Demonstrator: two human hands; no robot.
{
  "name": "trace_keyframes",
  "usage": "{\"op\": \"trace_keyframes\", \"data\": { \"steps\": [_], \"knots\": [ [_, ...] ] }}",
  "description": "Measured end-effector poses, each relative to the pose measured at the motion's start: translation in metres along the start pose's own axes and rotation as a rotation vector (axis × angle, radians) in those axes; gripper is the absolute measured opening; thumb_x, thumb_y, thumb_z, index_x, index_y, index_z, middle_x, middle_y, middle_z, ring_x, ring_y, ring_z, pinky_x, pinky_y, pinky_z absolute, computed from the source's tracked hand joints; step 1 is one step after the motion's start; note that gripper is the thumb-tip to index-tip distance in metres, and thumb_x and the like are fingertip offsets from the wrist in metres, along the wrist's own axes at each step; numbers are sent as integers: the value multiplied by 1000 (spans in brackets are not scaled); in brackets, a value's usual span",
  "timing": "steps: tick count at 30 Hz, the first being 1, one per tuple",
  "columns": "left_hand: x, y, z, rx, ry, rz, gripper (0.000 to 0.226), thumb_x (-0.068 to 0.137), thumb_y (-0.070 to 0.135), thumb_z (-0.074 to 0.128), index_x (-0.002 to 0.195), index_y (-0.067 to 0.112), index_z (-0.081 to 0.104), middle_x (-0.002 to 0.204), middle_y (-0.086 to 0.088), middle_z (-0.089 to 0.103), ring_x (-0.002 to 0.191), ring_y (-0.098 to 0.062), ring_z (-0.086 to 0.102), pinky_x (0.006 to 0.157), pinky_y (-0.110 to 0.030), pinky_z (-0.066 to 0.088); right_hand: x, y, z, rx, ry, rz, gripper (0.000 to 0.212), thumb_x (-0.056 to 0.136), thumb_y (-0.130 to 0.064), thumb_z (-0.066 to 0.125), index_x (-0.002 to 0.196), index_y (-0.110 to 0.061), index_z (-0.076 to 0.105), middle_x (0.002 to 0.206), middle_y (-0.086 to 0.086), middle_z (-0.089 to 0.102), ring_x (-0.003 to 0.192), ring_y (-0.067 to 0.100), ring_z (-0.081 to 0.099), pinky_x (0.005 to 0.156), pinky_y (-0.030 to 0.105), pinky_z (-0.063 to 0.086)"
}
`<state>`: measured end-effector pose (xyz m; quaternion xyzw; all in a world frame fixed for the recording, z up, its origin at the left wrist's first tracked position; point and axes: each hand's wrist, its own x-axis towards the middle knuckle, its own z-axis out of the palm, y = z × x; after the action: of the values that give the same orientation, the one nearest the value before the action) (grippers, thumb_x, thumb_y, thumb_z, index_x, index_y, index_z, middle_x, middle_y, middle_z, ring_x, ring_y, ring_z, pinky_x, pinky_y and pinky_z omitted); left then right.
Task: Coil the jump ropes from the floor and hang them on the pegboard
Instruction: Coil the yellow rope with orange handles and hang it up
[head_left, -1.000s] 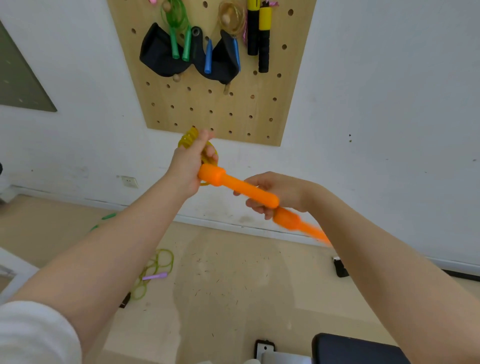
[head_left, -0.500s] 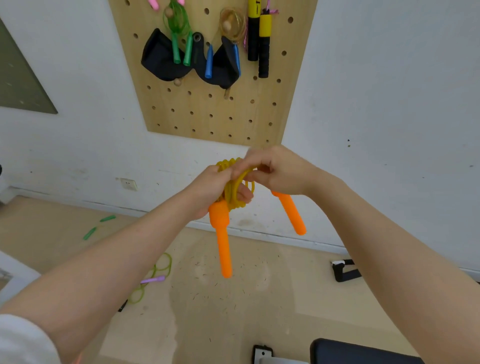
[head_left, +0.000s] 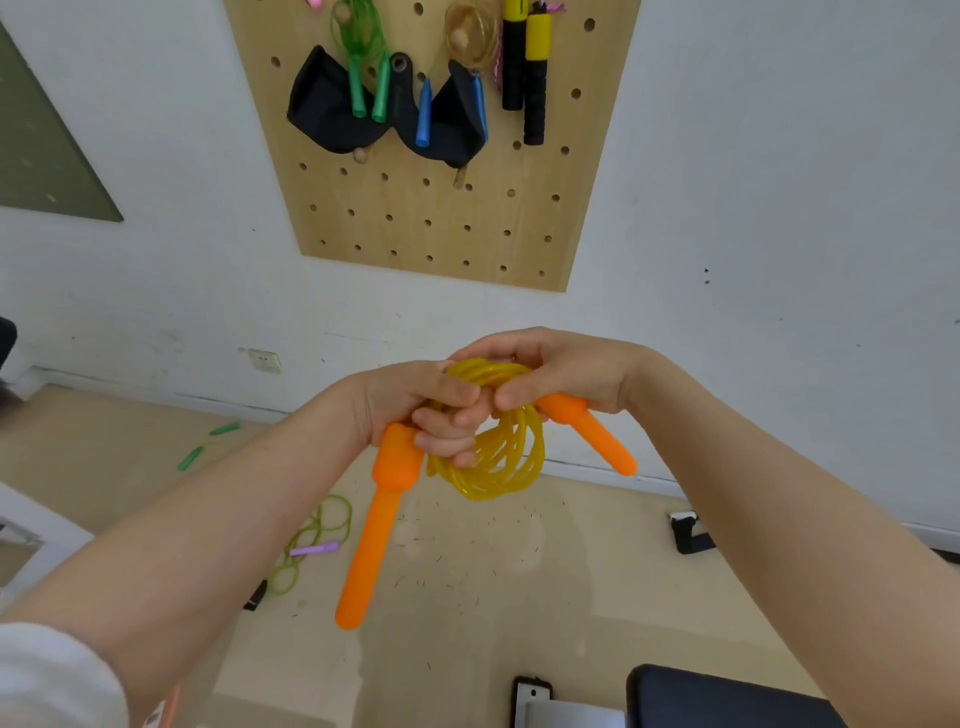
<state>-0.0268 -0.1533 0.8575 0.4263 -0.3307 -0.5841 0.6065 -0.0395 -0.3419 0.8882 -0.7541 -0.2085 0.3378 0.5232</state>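
We see a translucent yellow rope (head_left: 493, 457) with two bright orange handles, the longer one (head_left: 376, 530) and the shorter one (head_left: 592, 434). The pegboard (head_left: 431, 218) is light tan wood dotted with a regular grid of dark holes. On it we see a green rope with green handles (head_left: 369, 85), a clear amber rope with blue handles (head_left: 425, 111), two handles banded yellow over black (head_left: 524, 67), and a black fabric piece (head_left: 332, 111). The wall (head_left: 779, 182) is white with grey scuffs. The floor (head_left: 467, 597) is pale beige, flecked with dark specks. On it we see a yellow-green rope with a lilac handle (head_left: 314, 548) and a pair of green handles (head_left: 208, 444). The sleeve (head_left: 47, 680) is white.
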Motion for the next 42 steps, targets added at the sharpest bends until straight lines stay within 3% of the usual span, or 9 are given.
{"op": "trace_keyframes", "data": {
  "steps": [4,11,15,20,23,26,29,33,42],
  "knots": [
    [-2,5,3,150,482,-58,21,68,21,74,53,17,60,39,4,44,39,-12,47,65,-26,51,-1,-3,-2,-226,228,58,13,80,-19,70,88,-10,67,70,10,46,63,24,38,51,30,30],
    [13,12,19,735,1204,-43,19,78,22,72,88,8,64,78,-2,67,69,-11,62,57,-19,48,-2,6,-8,-107,500,103,25,84,-25,65,84,0,70,69,12,60,51,16,45,43,20,34],
    [12,4,18,660,1189,5,11,86,19,62,93,10,62,78,-6,71,76,-22,69,59,-26,53,2,13,-6,-19,515,113,20,85,-31,66,85,-11,67,74,5,65,52,11,50,46,22,37],
    [7,1,1,980,1312,-87,12,86,20,59,89,9,57,78,-9,67,67,-21,62,59,-33,49,-6,24,-15,-515,340,271,31,79,-34,71,103,-26,54,83,-8,57,81,14,55,73,26,43],
    [4,-6,-6,1170,1362,-203,11,85,19,57,84,12,50,72,-4,54,73,-28,55,64,-35,43,-10,22,-15,-653,349,261,33,81,-32,69,106,-30,47,89,-8,53,82,16,51,68,25,39],
    [3,-12,-10,1140,1395,-216,12,86,19,56,94,10,54,81,-7,57,81,-31,57,70,-37,46,-8,7,-12,-426,508,111,26,85,-32,65,104,-24,49,90,-2,56,68,10,49,58,21,36],
    [3,-14,-13,1077,1364,-224,10,80,24,56,78,15,53,77,-8,59,83,-33,58,73,-41,49,-3,-7,-3,-202,521,25,15,90,-30,59,94,-18,50,76,-2,59,56,9,45,50,21,32],
    [6,-6,-8,871,1320,-230,11,79,17,62,73,13,52,70,-6,54,66,-23,53,60,-31,43,5,-12,4,-77,560,-29,12,94,-27,53,88,-18,49,74,0,60,53,9,45,48,19,32],
    [5,-6,-10,917,1046,-605,11,74,17,64,79,8,59,70,-6,53,65,-18,50,59,-28,41,30,-17,33,-341,652,-99,26,89,-30,60,110,-22,46,89,-6,56,72,21,63,77,40,53]
  ]
}}
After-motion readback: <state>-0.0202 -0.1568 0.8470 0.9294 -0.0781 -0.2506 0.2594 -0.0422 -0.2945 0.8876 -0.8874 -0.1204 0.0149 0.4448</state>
